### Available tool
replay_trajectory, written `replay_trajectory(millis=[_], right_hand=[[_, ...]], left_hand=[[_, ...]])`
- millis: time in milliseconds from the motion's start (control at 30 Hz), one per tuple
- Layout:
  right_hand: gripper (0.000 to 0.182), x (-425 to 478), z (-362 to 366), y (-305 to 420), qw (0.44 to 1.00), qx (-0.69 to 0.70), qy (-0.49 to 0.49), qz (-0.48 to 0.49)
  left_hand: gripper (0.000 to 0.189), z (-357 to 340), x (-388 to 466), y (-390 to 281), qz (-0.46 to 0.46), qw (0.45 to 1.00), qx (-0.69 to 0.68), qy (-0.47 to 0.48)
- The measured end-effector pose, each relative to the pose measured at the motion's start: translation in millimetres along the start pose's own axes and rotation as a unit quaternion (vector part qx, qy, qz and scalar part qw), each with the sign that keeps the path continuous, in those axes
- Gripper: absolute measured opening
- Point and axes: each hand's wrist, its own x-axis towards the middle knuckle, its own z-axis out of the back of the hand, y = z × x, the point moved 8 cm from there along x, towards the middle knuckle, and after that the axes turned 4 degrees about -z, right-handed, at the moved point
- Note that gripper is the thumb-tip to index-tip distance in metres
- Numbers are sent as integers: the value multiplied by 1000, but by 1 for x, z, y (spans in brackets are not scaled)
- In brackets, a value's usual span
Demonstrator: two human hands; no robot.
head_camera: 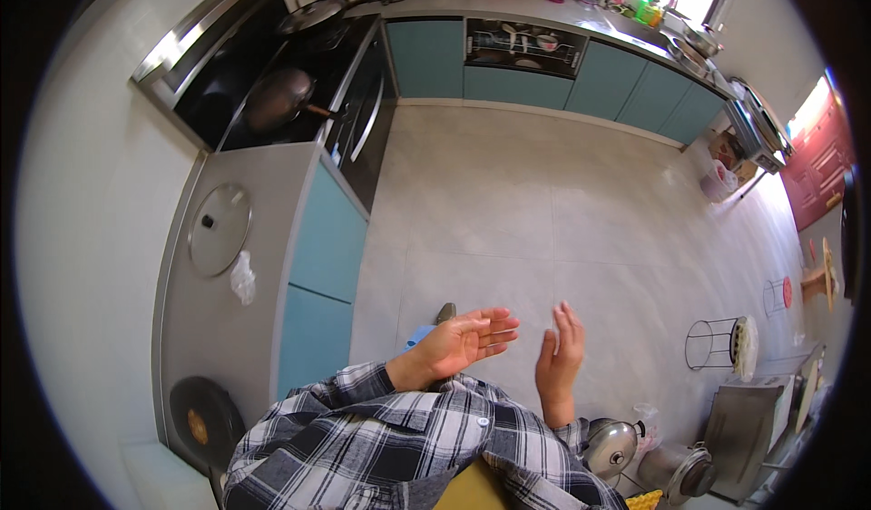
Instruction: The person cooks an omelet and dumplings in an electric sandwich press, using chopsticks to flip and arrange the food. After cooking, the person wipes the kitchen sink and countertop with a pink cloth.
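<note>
My left hand (454, 345) is raised in front of my chest, palm turned up and fingers apart, holding nothing. To its right, my right hand (562, 357) points away from me with its fingers extended and nothing in it. The two hands are apart, above the grey floor (476, 238). On the counter (231, 333) to the left lie a glass pot lid (220, 229) and a crumpled clear plastic bag (243, 278). A wok (280, 98) with a wooden handle sits on the black stove (238, 136) beyond them.
Teal cabinets (425, 61) line the far side under a long worktop (531, 3). A dark frying pan (206, 423) is at the lower left. At the right stand a wire-frame stool (711, 344), a lidded steel pot (610, 449), another metal pot (663, 469) and a waste bin (716, 182).
</note>
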Motion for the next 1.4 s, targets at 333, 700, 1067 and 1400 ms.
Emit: replay_trajectory(millis=[333, 700, 1067, 1400], right_hand=[[20, 125, -92, 67, 979, -111, 55, 164], [19, 216, -151, 36, 973, -102, 121, 165], [16, 375, -153, -41, 970, -110, 124, 177], [16, 524, -156, -120, 964, -58, 187, 180]], left_hand=[[35, 35, 101, -53, 93, 992, -84, 25], [33, 54, 179, -112, 152, 971, -183, 17], [34, 23, 346, -170, 164, 971, -175, 3], [36, -10, 495, -222, 193, 963, -186, -32]])
